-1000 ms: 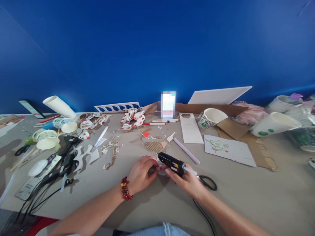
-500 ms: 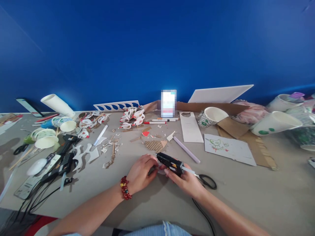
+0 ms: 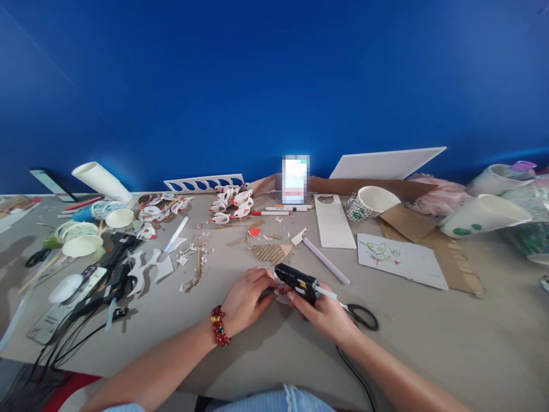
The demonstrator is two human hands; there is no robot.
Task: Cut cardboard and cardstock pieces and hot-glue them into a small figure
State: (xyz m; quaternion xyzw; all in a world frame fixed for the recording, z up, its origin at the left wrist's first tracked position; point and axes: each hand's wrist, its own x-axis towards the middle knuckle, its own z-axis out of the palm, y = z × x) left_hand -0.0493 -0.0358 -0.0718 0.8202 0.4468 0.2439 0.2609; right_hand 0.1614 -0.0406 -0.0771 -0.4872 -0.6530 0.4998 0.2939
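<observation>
My right hand [image 3: 323, 312] is wrapped round a black hot glue gun [image 3: 297, 280], with a translucent glue stick [image 3: 326, 292] poking out of its back end. The gun's nozzle points left, close to the fingers of my left hand [image 3: 251, 297]. My left hand is closed in a pinch on a small white piece [image 3: 283, 296], mostly hidden under the gun and fingers. Beside my right hand lie scissors [image 3: 362, 316] with black handles. A ridged corrugated cardboard piece [image 3: 271, 253] rests on the table just beyond my hands.
White bird-shaped cutouts [image 3: 234, 203] sit at the back with several markers [image 3: 278, 212]. Glue guns and cables [image 3: 112, 280] lie over a power strip [image 3: 64, 309] at left. At right are a patterned paper cup [image 3: 371, 204], a drawing [image 3: 398, 260] and brown cardboard [image 3: 461, 272].
The glue gun has shifted very slightly, its nozzle still by my left fingers. Both hands keep nearly the same place and hold; the whole view moves a little.
</observation>
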